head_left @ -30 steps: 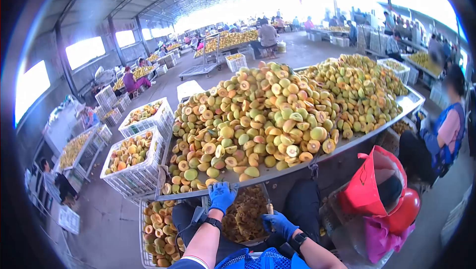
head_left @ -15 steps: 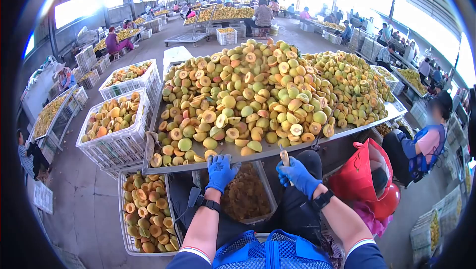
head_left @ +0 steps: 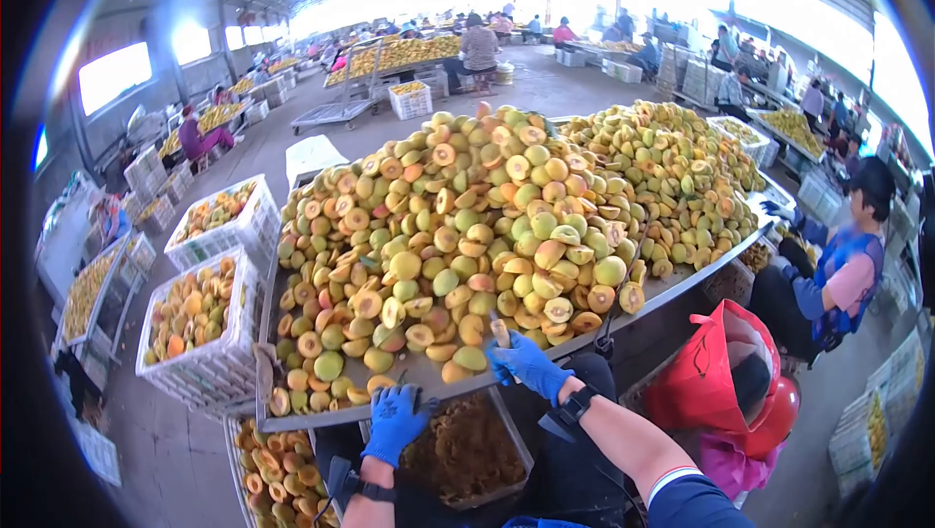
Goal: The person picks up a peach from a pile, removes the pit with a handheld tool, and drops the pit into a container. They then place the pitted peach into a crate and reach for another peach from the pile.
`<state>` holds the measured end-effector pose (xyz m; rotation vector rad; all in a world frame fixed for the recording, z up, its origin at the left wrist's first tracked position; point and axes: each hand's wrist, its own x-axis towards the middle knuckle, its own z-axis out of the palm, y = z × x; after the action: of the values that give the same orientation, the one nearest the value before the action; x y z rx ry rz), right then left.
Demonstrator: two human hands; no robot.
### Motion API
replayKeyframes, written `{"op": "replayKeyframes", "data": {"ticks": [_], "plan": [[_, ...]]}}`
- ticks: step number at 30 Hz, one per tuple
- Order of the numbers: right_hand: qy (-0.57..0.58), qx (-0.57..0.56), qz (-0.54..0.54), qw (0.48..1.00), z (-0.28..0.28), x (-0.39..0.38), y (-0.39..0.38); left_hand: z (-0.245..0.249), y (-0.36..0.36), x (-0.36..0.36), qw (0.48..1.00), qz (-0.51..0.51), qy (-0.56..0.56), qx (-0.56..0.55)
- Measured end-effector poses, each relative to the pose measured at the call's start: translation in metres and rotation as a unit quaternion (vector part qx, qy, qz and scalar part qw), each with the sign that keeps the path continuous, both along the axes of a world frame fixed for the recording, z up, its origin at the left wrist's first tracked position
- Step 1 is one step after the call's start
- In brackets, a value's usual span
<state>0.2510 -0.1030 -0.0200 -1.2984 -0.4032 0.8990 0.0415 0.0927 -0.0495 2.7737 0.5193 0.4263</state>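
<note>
A large heap of halved yellow-green peaches [head_left: 467, 207], many with brown centres, covers the metal-edged table [head_left: 584, 341] in front of me. My left hand [head_left: 397, 423], in a blue glove, rests at the table's front edge beside the nearest peach halves. Its fingers are apart, with nothing visible in them. My right hand [head_left: 531, 367], also gloved in blue, is closed around a small wooden-handled tool [head_left: 500, 333] that points up toward the heap. The tool's tip is too small to make out clearly.
White crates of peach halves [head_left: 200, 319] stand to the left, another below [head_left: 282, 474]. Brown matter fills a crate [head_left: 467, 450] under the table edge. At right are a red bag [head_left: 716, 372] and a seated co-worker [head_left: 842, 270] with gloved hands at the table.
My view has shifted, so the table appears lower and more tilted. My right hand has moved inward over the front edge with the tool. The co-worker's hands now show at the table.
</note>
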Motion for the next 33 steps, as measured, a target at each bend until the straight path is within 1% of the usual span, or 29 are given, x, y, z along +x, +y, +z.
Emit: {"op": "replayKeyframes", "data": {"ticks": [1, 2, 3, 4, 5, 6, 7, 8, 9, 10, 12, 14, 16, 17, 19, 20, 22, 23, 24, 26, 27, 28, 30, 32, 33], "plan": [[0.009, 0.031, 0.003, 0.999, -0.002, 0.009, 0.007, 0.005, 0.007, 0.003, 0.998, -0.009, 0.048, -0.038], [0.016, 0.063, 0.005, 0.998, -0.004, 0.019, 0.015, 0.012, 0.012, 0.008, 0.998, -0.02, 0.054, -0.028], [0.022, 0.072, -0.006, 0.997, -0.007, 0.026, 0.021, 0.019, 0.017, 0.014, 0.998, -0.013, 0.022, -0.05], [0.034, 0.094, -0.043, 0.994, -0.012, 0.03, 0.025, 0.027, 0.022, 0.023, 0.997, -0.005, -0.009, -0.074], [0.046, 0.115, -0.077, 0.989, -0.016, 0.034, 0.026, 0.035, 0.027, 0.037, 0.998, -0.013, -0.003, -0.066], [0.034, 0.095, -0.089, 0.991, -0.02, 0.037, 0.023, 0.047, 0.032, 0.054, 0.997, -0.04, -0.056, -0.03], [0.046, 0.1, -0.115, 0.987, -0.017, 0.035, 0.026, 0.056, 0.036, 0.073, 0.992, -0.065, -0.108, 0.006], [0.059, 0.102, -0.141, 0.983, -0.013, 0.032, 0.028, 0.064, 0.039, 0.095, 0.992, -0.068, -0.102, 0.011], [-0.031, 0.095, -0.111, 0.989, -0.006, 0.033, 0.024, 0.071, 0.04, 0.119, 0.99, -0.086, -0.101, 0.043], [-0.027, 0.098, -0.114, 0.988, 0.003, 0.034, 0.02, 0.079, 0.04, 0.145, 0.986, -0.105, -0.102, 0.075], [-0.13, 0.048, -0.114, 0.984, 0.015, 0.038, 0.017, 0.093, 0.03, 0.202, 0.989, -0.102, -0.037, 0.098], [-0.145, 0.036, -0.128, 0.98, 0.008, 0.044, 0.016, 0.075, 0.036, 0.259, 0.983, -0.13, -0.047, 0.121], [-0.18, 0.045, -0.177, 0.967, -0.002, 0.05, 0.015, 0.064, 0.032, 0.312, 0.98, -0.128, -0.015, 0.151], [-0.182, 0.068, -0.196, 0.961, -0.009, 0.052, 0.017, 0.056, 0.033, 0.334, 0.98, -0.131, -0.014, 0.149], [-0.186, 0.043, -0.195, 0.962, -0.008, 0.057, 0.012, 0.043, 0.028, 0.365, 0.964, -0.125, -0.02, 0.234], [-0.192, 0.02, -0.191, 0.962, -0.006, 0.056, 0.009, 0.037, 0.029, 0.372, 0.964, -0.131, -0.017, 0.23], [-0.195, 0.004, -0.194, 0.961, 0.003, 0.057, 0.003, 0.044, 0.019, 0.374, 0.968, -0.106, -0.005, 0.226], [-0.196, 0.016, -0.187, 0.962, 0.003, 0.056, 0.003, 0.054, 0.016, 0.37, 0.983, -0.097, 0.002, 0.158], [-0.2, 0.031, -0.179, 0.963, 0.003, 0.056, 0.004, 0.054, 0.017, 0.363, 0.983, -0.098, 0.004, 0.154], [-0.21, 0.019, -0.181, 0.961, 0.001, 0.055, 0.004, 0.052, 0.03, 0.345, 0.959, -0.075, 0.097, 0.254], [-0.219, 0.011, -0.182, 0.959, 0.001, 0.055, 0.004, 0.033, 0.043, 0.335, 0.96, -0.094, 0.067, 0.257], [-0.225, 0.004, -0.188, 0.956, 0.002, 0.055, 0.004, 0.039, 0.042, 0.325, 0.958, -0.1, 0.068, 0.26], [-0.214, -0.002, -0.19, 0.958, 0.009, 0.054, 0.0, 0.055, 0.034, 0.295, 0.98, -0.09, 0.067, 0.164], [-0.197, -0.008, -0.191, 0.961, 0.011, 0.052, -0.003, 0.042, 0.047, 0.261, 0.977, -0.095, 0.074, 0.176], [-0.193, 0.008, -0.189, 0.963, 0.009, 0.051, -0.001, 0.036, 0.054, 0.243, 0.973, -0.1, 0.077, 0.191]]}}
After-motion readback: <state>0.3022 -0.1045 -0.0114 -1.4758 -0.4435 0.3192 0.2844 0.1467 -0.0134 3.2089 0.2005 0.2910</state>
